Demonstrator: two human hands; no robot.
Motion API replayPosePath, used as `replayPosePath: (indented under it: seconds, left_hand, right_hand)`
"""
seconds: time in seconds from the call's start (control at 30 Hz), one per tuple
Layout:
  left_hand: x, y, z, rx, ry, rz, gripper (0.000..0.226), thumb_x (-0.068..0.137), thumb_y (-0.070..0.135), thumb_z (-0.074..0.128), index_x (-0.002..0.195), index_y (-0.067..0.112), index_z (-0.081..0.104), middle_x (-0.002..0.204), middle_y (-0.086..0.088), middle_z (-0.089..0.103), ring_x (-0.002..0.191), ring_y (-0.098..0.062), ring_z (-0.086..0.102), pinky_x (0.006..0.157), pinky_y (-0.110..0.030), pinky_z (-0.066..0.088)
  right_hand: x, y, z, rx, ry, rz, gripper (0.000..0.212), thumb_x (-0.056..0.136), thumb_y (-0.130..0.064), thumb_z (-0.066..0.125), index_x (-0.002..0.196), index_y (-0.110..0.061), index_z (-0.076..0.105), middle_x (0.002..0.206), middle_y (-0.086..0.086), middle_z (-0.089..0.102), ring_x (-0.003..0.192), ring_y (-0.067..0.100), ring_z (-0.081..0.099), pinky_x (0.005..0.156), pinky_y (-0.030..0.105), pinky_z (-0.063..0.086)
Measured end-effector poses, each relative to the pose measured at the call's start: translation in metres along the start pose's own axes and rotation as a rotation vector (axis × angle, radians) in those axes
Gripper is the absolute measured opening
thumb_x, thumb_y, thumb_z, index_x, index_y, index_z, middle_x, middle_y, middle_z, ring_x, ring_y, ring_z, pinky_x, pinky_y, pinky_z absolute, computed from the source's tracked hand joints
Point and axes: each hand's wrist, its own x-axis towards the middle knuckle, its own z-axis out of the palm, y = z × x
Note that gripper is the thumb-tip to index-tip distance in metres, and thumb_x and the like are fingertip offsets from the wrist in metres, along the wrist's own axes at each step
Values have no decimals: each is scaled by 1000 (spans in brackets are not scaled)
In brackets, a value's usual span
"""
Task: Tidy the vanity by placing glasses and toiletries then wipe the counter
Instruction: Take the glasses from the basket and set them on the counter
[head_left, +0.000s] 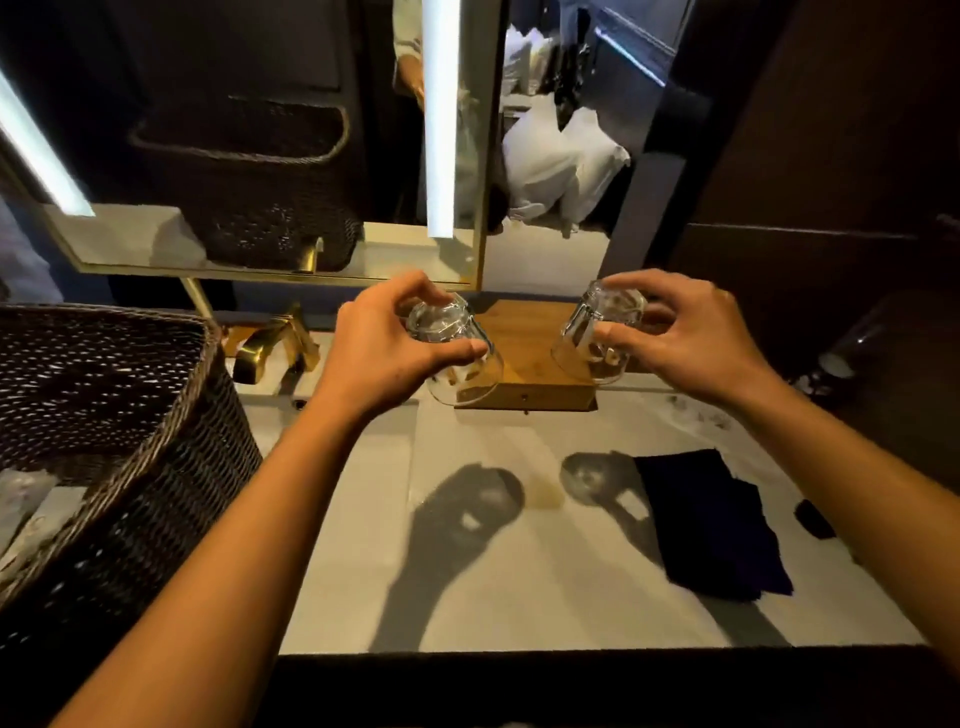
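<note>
My left hand grips a clear drinking glass, held upside down and tilted over the left end of a wooden tray. My right hand grips a second clear glass, also inverted and tilted, over the tray's right end. I cannot tell whether either glass touches the tray. A dark blue cloth lies flat on the pale stone counter, below my right forearm.
A large dark wicker basket stands on the left, over the sink side. A gold faucet sits behind it. A gold-framed mirror with lit strips rises at the back. A small dark scrap lies by the cloth.
</note>
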Motion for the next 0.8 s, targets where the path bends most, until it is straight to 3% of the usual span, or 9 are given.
replayPosePath:
  seconds: [0.07,0.13,0.23,0.3,0.43,0.57,0.8]
  left_hand:
    - [6,6,21,-21,-23,2,54,57,48,93,100,28,67,106,6,74,100,-10,71,84,-35,63]
    - [14,14,45,-25,-41,13,52,58,48,92,100,30,68,107,10,73,99,-3,69,78,-22,60]
    - [29,23,85,-27,-72,20,51,61,47,91,104,35,68,102,18,69,92,11,63,67,-5,46]
    - [41,29,119,-28,-96,31,51,61,48,90,106,38,67,97,24,65,87,21,59,62,-1,45]
    - [65,42,193,-9,-145,53,69,63,45,90,125,30,63,122,9,68,105,1,61,83,-17,54]
    - [88,59,268,-31,-225,4,92,64,37,92,145,22,50,138,1,62,116,-5,55,95,-25,51]
    - [119,62,380,72,-389,-42,79,63,36,93,131,23,54,127,0,66,114,-17,64,94,-39,58]
  right_hand:
    - [-4,19,-15,-6,20,32,50,79,-35,80,127,-36,63,126,-6,65,114,15,62,91,34,56]
    - [-6,41,-31,-25,42,65,50,79,-35,80,126,-35,63,126,-6,65,114,15,62,91,33,56]
    - [-5,78,-52,-66,60,103,50,79,-36,80,125,-37,63,127,-7,64,111,13,61,85,28,55]
    - [-2,105,-67,-90,69,132,49,77,-38,81,124,-39,64,126,-7,64,106,12,62,83,28,56]
    - [7,165,-95,-104,80,194,51,74,-35,83,122,-36,64,124,-4,64,110,15,61,92,43,57]
    - [15,226,-115,-97,94,244,58,73,-29,86,126,-31,62,122,1,61,112,20,61,94,46,56]
    - [29,326,-125,-106,43,365,74,72,-25,87,138,-23,55,133,7,56,120,25,58,103,47,50]
